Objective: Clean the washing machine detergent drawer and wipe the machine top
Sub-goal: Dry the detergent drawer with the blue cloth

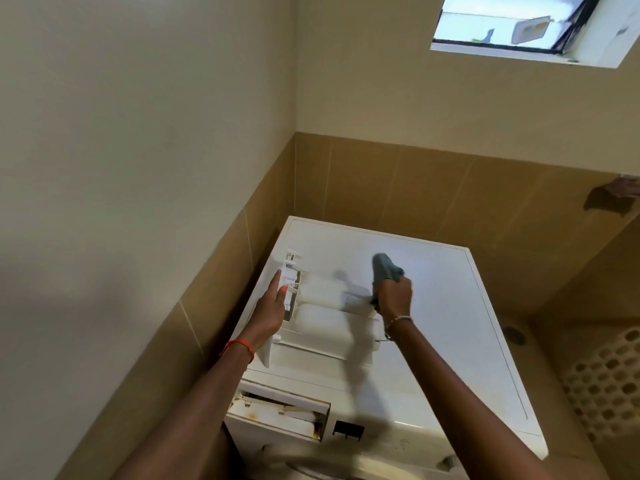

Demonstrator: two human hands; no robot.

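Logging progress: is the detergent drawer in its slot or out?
Out. The detergent drawer lies on the machine top, held by the left hand; the slot in the front is empty.

2 forearms are showing bare from the lower frame edge up to the hands. Left wrist is wearing a thin red thread band [239,346], sitting just behind the left hand [273,306]. Left thumbnail [284,289] is carrying red-orange polish. Right wrist is wearing a slim pale bracelet [398,320] behind the right hand [394,296]; a short dark chain-like strand is hanging off it.
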